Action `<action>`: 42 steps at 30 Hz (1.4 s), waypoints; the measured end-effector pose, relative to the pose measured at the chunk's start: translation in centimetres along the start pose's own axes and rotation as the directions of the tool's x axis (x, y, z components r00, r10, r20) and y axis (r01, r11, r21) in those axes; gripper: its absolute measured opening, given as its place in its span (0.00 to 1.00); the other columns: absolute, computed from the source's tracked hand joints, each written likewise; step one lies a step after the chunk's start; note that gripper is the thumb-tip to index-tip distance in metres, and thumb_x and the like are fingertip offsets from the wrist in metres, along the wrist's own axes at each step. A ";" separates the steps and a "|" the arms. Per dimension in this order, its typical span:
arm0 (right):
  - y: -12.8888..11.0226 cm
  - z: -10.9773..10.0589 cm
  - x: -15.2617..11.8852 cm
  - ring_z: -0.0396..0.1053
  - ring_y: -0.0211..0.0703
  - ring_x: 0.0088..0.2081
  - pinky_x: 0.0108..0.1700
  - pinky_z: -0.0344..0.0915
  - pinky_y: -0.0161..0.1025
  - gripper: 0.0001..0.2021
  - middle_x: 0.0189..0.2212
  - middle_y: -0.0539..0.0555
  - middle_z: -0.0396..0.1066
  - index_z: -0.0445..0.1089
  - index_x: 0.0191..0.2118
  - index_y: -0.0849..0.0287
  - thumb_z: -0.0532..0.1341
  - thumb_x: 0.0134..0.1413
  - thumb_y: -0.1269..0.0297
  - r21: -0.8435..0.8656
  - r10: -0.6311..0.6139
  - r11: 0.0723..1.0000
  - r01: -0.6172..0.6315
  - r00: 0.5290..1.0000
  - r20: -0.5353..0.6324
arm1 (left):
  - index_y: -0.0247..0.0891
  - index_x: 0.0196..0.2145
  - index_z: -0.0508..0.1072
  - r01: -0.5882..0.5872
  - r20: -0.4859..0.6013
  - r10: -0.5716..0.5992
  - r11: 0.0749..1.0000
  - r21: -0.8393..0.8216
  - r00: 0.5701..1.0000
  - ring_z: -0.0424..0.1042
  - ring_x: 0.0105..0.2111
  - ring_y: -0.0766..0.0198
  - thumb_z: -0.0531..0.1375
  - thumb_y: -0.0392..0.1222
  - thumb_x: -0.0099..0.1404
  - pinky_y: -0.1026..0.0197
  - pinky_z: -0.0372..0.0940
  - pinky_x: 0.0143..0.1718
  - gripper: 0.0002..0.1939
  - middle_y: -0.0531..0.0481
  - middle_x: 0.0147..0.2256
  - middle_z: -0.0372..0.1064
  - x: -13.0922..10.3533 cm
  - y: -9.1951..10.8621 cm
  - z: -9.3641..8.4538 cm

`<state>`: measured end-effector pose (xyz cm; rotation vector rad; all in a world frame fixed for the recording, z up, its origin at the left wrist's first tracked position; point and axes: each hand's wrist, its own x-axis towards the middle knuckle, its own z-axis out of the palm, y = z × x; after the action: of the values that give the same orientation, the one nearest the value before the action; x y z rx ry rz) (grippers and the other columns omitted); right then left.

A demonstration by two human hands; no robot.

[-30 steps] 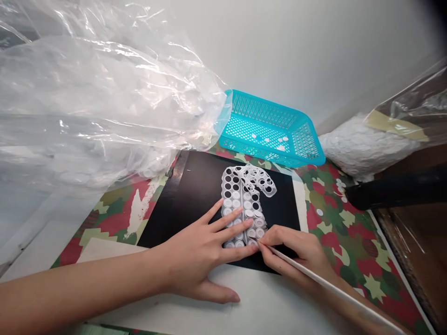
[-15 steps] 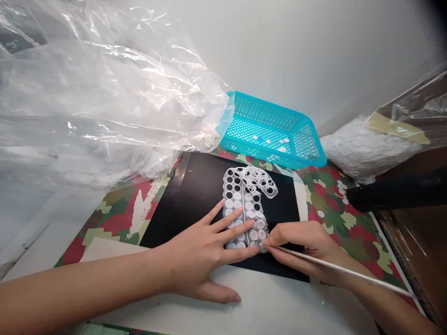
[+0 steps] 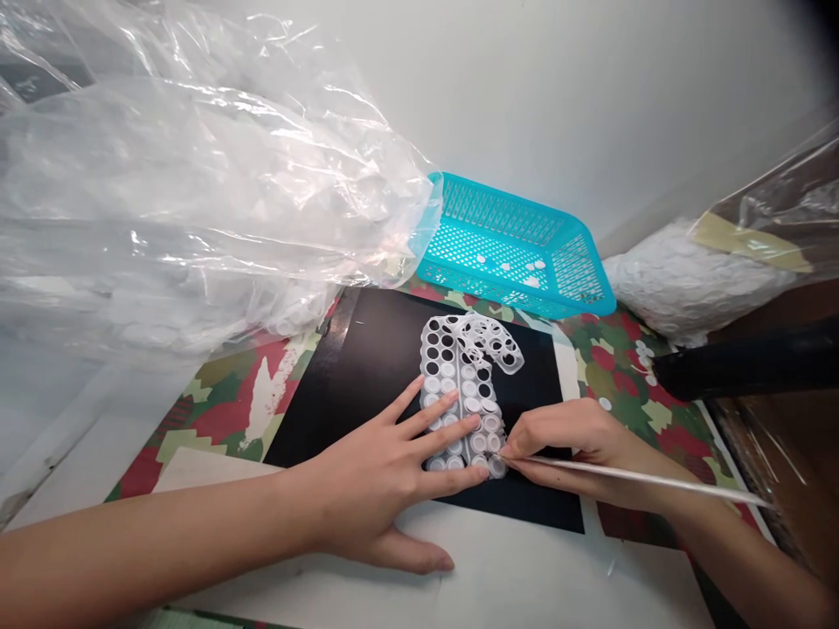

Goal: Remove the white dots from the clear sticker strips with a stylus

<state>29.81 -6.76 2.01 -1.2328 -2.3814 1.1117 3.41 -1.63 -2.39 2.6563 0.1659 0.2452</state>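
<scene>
A white perforated sheet (image 3: pixel 433 353) lies on a black mat (image 3: pixel 380 349). White round discs fill its lower part, while the upper holes show black and its top right end is crumpled. My left hand (image 3: pixel 386 467) rests palm down with fingers spread over the sheet's lower left part. At the sheet's lower right edge, my right hand (image 3: pixel 583 450) pinches a long thin white stick (image 3: pixel 642 476), which slants away to the right. The tip of the stick is hidden near the fingertips, beside the lowest discs.
A blue basket (image 3: pixel 557 220) with several white pieces stands behind the mat. Clear plastic bags (image 3: pixel 197 183) bulge at the left. On the right are a bag of white pieces (image 3: pixel 695 279), a black tube (image 3: pixel 753 356) and loose discs on the patterned cloth (image 3: pixel 603 358).
My right hand has shifted slightly, and the stick's far end has swung upward in the picture. My left hand stays spread on the sheet.
</scene>
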 end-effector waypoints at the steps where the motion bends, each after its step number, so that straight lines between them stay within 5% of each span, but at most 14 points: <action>1: 0.0 0.0 0.0 0.69 0.37 0.30 0.32 0.62 0.32 0.05 0.29 0.52 0.72 0.71 0.35 0.59 0.58 0.60 0.69 0.003 -0.004 1.000 0.004 1.000 -0.002 | 0.44 0.63 0.55 0.000 0.001 0.000 1.000 0.000 1.000 0.37 0.65 0.42 0.49 0.64 0.63 0.36 0.28 0.62 0.35 0.42 0.66 0.41 0.0 0.0 0.0; 9: 0.0 -0.1 0.3 0.71 0.37 0.32 0.33 0.64 0.30 0.07 0.33 0.56 0.73 0.73 0.36 0.61 0.58 0.61 0.67 0.021 -0.022 1.000 0.021 0.998 0.059 | 0.45 0.62 0.56 -0.006 -0.034 0.007 1.000 0.024 0.999 0.37 0.65 0.38 0.50 0.64 0.63 0.35 0.30 0.62 0.35 0.43 0.65 0.42 0.0 0.0 0.0; 20: -0.2 0.9 0.6 0.69 0.37 0.32 0.33 0.63 0.31 0.05 0.30 0.53 0.72 0.71 0.35 0.60 0.58 0.60 0.70 0.056 -0.028 0.998 0.029 0.999 -0.021 | 0.46 0.63 0.55 0.004 -0.024 -0.003 1.000 0.029 1.000 0.38 0.65 0.37 0.50 0.64 0.63 0.33 0.31 0.62 0.35 0.44 0.66 0.41 -0.1 0.0 0.1; 32: -0.1 -0.7 0.5 0.71 0.37 0.31 0.33 0.63 0.31 0.07 0.30 0.54 0.72 0.73 0.35 0.59 0.57 0.61 0.67 0.010 0.001 1.000 -0.002 0.997 0.073 | 0.47 0.63 0.55 0.012 0.009 -0.012 0.999 0.034 1.000 0.34 0.65 0.38 0.48 0.64 0.64 0.33 0.29 0.61 0.34 0.44 0.66 0.39 -0.1 0.0 0.0; 42: -0.2 -2.7 2.0 0.69 0.37 0.33 0.33 0.62 0.31 0.11 0.35 0.55 0.71 0.73 0.34 0.58 0.54 0.63 0.68 -0.088 -0.086 0.990 0.109 0.969 0.230 | 0.47 0.63 0.56 0.008 -0.033 -0.007 1.000 0.025 0.999 0.37 0.65 0.38 0.51 0.64 0.63 0.33 0.31 0.61 0.34 0.45 0.66 0.42 -0.2 0.0 0.1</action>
<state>29.88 -3.86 3.72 -1.0551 -2.6646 1.1704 3.26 -1.65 -2.49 2.6774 0.1910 0.2861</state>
